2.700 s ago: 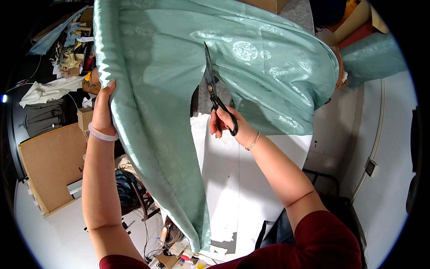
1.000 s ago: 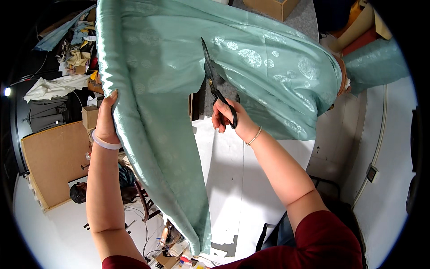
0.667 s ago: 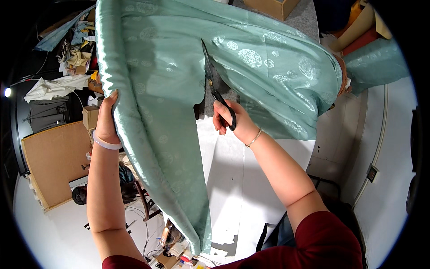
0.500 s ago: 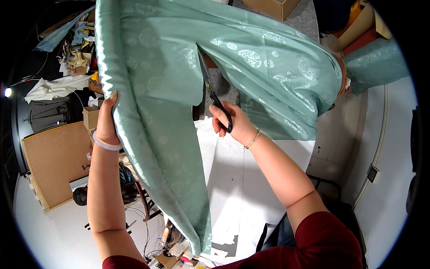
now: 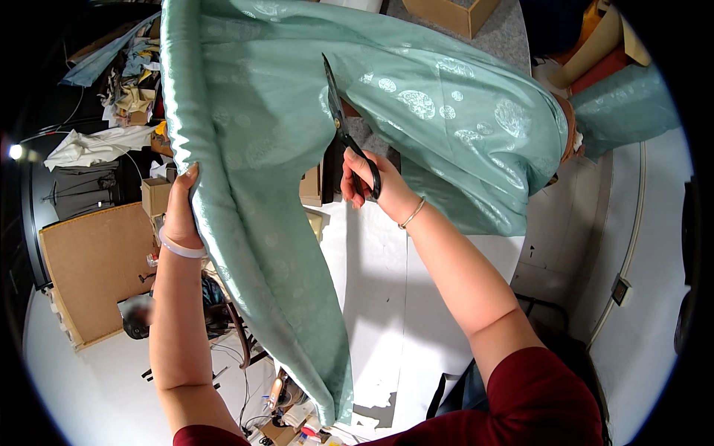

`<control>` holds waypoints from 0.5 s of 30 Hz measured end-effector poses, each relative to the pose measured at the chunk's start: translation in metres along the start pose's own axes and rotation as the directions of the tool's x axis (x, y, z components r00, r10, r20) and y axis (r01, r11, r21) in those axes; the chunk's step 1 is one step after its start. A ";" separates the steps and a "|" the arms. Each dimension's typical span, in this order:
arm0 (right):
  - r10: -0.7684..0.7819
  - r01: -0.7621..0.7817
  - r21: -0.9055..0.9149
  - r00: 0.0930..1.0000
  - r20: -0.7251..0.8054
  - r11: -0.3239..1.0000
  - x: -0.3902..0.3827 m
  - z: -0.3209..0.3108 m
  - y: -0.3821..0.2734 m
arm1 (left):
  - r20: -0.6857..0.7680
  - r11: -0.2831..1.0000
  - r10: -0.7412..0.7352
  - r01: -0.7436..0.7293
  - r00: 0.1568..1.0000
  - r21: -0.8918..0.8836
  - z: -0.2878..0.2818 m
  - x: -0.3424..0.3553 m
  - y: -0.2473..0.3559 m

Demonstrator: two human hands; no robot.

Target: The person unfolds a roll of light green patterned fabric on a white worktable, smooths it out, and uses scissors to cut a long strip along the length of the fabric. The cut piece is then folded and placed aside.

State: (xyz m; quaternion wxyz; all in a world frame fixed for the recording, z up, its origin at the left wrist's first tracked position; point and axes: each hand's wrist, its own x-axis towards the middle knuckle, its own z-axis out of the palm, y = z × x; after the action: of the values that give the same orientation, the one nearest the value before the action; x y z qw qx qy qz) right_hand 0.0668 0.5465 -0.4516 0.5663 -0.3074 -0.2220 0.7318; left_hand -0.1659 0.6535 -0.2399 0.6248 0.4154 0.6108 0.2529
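Note:
Pale green patterned fabric point(image 5: 275, 149) stretches across the view, its left side wound into a long thick roll point(image 5: 186, 97). My left hand point(image 5: 181, 212) grips the outer left side of this roll, thumb on top and the other fingers hidden behind it. In my right hand point(image 5: 383, 186) is a pair of black-handled scissors point(image 5: 338, 123), their dark blades pointing up and away at the end of a long cut. One blade shows above the cloth. Below the scissors the cut edges gape apart, the left piece hanging from the roll and the right piece bunched in folds.
White paper point(image 5: 379, 290) covers the table below the cut. Cardboard boxes stand at the far edge point(image 5: 454, 15) and behind the roll point(image 5: 155, 195). Another person's hand point(image 5: 571, 137) touches the fabric at the far right. A brown board point(image 5: 97, 275) leans at left.
The scissors and my right hand have moved slightly up and away, and the cut is longer and wider. My left hand has shifted slightly down with the roll.

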 end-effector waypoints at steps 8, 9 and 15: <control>-0.013 0.013 -0.003 1.000 -0.025 1.000 0.000 0.005 -0.008 | 0.017 1.000 -0.002 0.002 1.000 0.006 -0.008 -0.001 -0.002; -0.011 0.011 -0.003 1.000 -0.023 1.000 0.000 0.006 -0.007 | 0.023 1.000 0.001 -0.001 1.000 0.007 -0.008 -0.002 -0.001; 0.038 -0.042 -0.037 0.995 -0.090 0.998 -0.010 0.013 -0.003 | -0.005 0.999 0.046 -0.046 0.999 0.019 0.003 -0.014 0.006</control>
State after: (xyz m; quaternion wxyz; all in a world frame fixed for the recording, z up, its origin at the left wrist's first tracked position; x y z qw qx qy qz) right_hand 0.0620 0.5384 -0.4385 0.5549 -0.3550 -0.2043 0.7241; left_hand -0.1635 0.6446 -0.2280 0.6134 0.4345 0.6051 0.2624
